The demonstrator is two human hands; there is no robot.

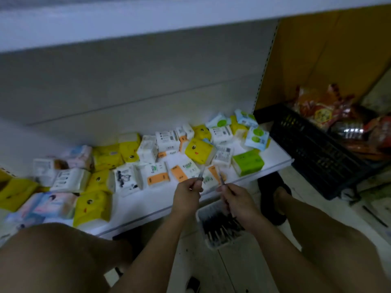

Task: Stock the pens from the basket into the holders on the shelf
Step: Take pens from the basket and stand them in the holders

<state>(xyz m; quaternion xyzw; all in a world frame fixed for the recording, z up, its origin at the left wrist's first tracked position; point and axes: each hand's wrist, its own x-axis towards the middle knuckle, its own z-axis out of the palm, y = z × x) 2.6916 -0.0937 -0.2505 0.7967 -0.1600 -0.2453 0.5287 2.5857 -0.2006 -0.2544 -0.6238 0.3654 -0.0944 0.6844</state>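
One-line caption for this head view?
Left hand and right hand each grip a pen above the white pen basket, facing a low shelf strewn with tissue packs.

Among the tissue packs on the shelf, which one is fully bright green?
The green pack at the shelf's front right corner; the others are yellow, white, orange, pink or pale blue.

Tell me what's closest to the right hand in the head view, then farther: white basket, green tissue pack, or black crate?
1. The white basket, just beneath the right hand, which holds a pen.
2. The green tissue pack, at the shelf edge, beyond the hand.
3. The black crate, farthest, off to the right.
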